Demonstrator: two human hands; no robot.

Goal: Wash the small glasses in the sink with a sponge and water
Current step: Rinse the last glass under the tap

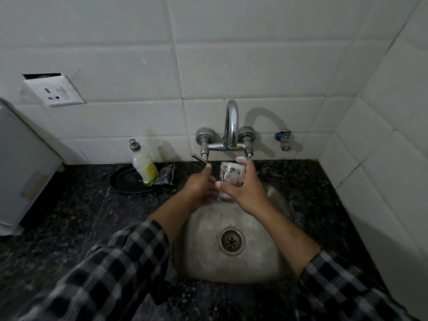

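A small glass [232, 172] coated in white foam is tilted just below the spout of the chrome faucet [232, 126]. My right hand [245, 188] grips it round the side, fingers over its top. My left hand [199, 186] reaches up beside it, and one fingertip touches the end of the left tap lever [198, 158]. Part of what looks like a second clear glass [225, 198] shows below my hands, over the steel sink [261, 258]. No water stream is visible. No sponge is in sight.
A dish-soap bottle [144, 164] and a crumpled clear packet [165, 173] sit on a black plate [122, 181] left of the sink. The sink drain [231, 242] is uncovered. Dark granite counter [69, 216] surrounds the sink; a grey appliance [20, 172] stands far left.
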